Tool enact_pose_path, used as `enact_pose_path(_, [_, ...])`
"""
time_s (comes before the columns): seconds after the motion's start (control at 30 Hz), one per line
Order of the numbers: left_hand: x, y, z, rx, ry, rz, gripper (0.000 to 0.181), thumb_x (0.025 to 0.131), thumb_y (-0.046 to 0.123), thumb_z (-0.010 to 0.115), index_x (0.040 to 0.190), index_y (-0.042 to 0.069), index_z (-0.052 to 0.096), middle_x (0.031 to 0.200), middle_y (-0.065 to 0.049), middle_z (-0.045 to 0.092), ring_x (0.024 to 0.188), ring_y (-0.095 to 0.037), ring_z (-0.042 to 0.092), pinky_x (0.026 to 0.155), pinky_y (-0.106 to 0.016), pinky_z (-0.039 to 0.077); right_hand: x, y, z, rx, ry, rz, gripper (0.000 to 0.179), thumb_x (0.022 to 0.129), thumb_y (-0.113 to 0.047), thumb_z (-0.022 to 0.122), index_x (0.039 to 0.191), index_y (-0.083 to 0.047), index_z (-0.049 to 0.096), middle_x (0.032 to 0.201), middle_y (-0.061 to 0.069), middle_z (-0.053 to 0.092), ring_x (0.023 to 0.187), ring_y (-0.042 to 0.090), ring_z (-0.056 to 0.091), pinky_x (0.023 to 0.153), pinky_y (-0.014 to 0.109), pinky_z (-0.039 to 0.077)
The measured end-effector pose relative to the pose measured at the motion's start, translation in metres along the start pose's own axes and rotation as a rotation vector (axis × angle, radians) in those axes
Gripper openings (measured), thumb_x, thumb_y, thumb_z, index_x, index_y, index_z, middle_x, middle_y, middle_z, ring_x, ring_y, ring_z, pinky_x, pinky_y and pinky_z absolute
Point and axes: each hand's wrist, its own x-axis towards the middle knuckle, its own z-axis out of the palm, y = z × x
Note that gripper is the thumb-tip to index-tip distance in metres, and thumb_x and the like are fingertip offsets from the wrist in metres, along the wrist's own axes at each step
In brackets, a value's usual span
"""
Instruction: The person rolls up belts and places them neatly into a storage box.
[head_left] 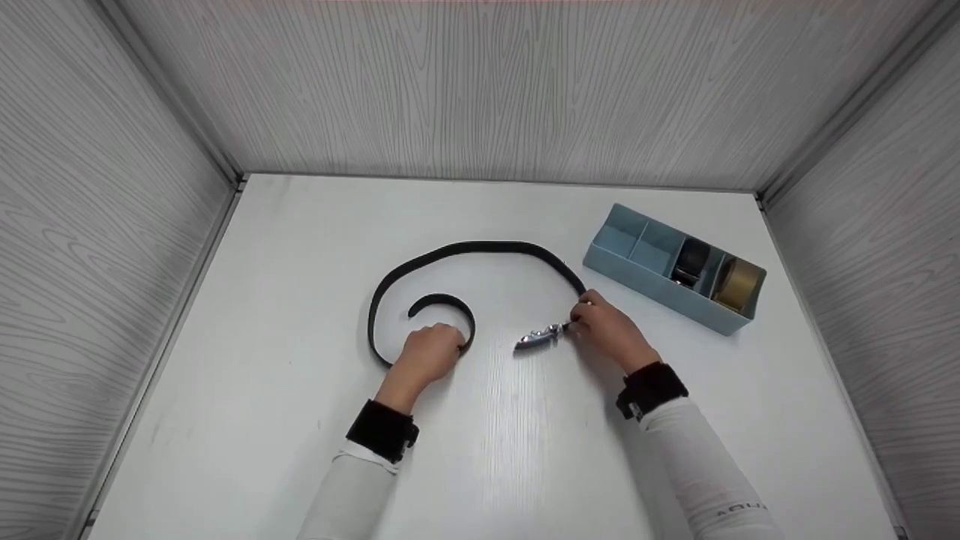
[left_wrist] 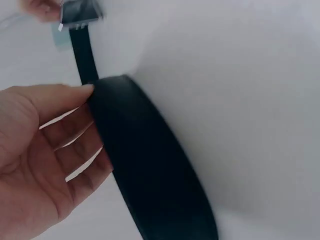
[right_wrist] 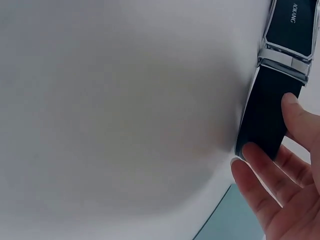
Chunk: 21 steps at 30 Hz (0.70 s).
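A black belt [head_left: 491, 246] stands on its edge on the white table in a wide, open curve, its tail curling inward. My left hand [head_left: 430, 354] pinches the strap a short way from the tail end, thumb on one face and fingers behind it in the left wrist view. On the other side, my right hand [head_left: 611, 330] holds the strap just behind the silver-framed buckle [head_left: 536, 340]. The right wrist view shows small lettering on the buckle's dark plate [right_wrist: 292, 25], with my thumb and fingertips on the strap [right_wrist: 265, 107] below it.
A light blue divided box [head_left: 652, 279] stands at the right, beyond my right hand. A black roll [head_left: 691, 259] and a tan roll [head_left: 738, 285] sit in its right-hand compartments. Grey wood-grain panels [head_left: 480, 90] enclose the table's back and sides.
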Motion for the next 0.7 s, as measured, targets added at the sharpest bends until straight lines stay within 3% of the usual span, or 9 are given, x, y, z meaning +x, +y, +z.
enact_pose_path(0.2, [-0.016,-0.025,-0.020,-0.107,-0.143,-0.049,0.028,0.077,-0.009,0.056,0.074,0.010,0.076,0.069,0.001,0.059,0.063,-0.017,0.042,0.057,-0.035,0.038,-0.004,0.022,-0.011,0.013,0.071,0.091,0.014,0.090,-0.007,0.070,0.102,0.001,0.068,0.112,0.013,0.055,0.100,0.029,0.061,0.085,0.042,0.049])
enact_pose_path(0.33, [-0.019,-0.029,-0.021,-0.154,-0.155,-0.102,0.015,0.083,0.003,0.064,0.082,0.009,0.077,0.077,0.001,0.066,0.066,-0.018,0.053,0.063,-0.036,0.045,-0.005,0.025,-0.011,0.019,0.081,0.105,0.014,0.090,-0.005,0.069,0.102,0.003,0.068,0.112,0.015,0.054,0.100,0.030,0.061,0.086,0.042,0.049])
enact_pose_path(0.47, [-0.014,-0.026,-0.014,-0.123,-0.035,-0.111,0.020,0.093,0.020,0.064,0.102,0.005,0.073,0.098,-0.010,0.070,0.086,-0.028,0.066,0.074,-0.045,0.051,-0.005,0.022,-0.010,0.015,0.067,0.088,0.014,0.090,-0.003,0.068,0.103,0.002,0.067,0.113,0.015,0.053,0.100,0.030,0.062,0.084,0.042,0.050])
enact_pose_path(0.6, [-0.003,-0.027,-0.010,-0.019,0.154,-0.092,0.031,0.095,0.014,0.064,0.122,0.001,0.063,0.118,-0.021,0.060,0.105,-0.038,0.061,0.080,-0.051,0.050,-0.005,0.017,-0.010,-0.012,0.057,0.069,0.020,0.087,0.001,0.069,0.107,0.000,0.068,0.115,0.014,0.053,0.100,0.029,0.063,0.082,0.042,0.051])
enact_pose_path(0.7, [0.006,-0.030,-0.008,0.066,0.231,-0.088,0.039,0.092,0.010,0.067,0.130,0.001,0.058,0.127,-0.023,0.054,0.114,-0.039,0.055,0.084,-0.052,0.048,-0.006,0.013,-0.010,-0.056,0.072,0.048,0.025,0.085,0.004,0.070,0.110,-0.001,0.068,0.115,0.014,0.055,0.100,0.029,0.063,0.079,0.043,0.052])
